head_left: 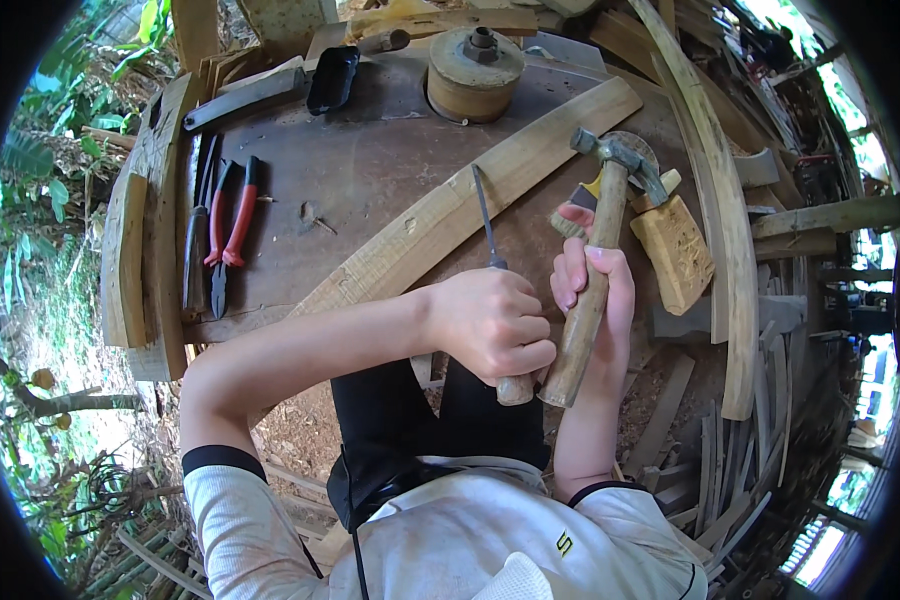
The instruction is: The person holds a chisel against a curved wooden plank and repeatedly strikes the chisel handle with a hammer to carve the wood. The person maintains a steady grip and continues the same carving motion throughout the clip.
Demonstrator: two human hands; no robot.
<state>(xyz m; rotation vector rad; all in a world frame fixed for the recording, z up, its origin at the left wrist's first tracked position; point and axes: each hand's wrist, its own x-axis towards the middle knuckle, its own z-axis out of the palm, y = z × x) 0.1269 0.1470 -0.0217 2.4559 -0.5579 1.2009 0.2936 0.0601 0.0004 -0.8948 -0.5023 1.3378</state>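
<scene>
My left hand (492,325) is closed round the wooden handle of a long, thin metal tool (486,215), its blade pointing away from me over a long pale board (410,235) lying diagonally on the bench. Just to the right, my right hand (595,275) grips the wooden handle of a hammer (582,340), held upright with its metal head toward the back. Behind that hand are a brush (572,222) with a yellow band and a carved wooden block (672,250), partly covered by the hammer.
On the worn bench (320,190) are red-handled pliers (240,225), a black tray (332,80), a round wooden piece with a bolt (475,85) and a flat bar (240,100). Planks (135,260) line the left edge; long strips (730,330) crowd the right. Offcuts cover the ground, plants stand left.
</scene>
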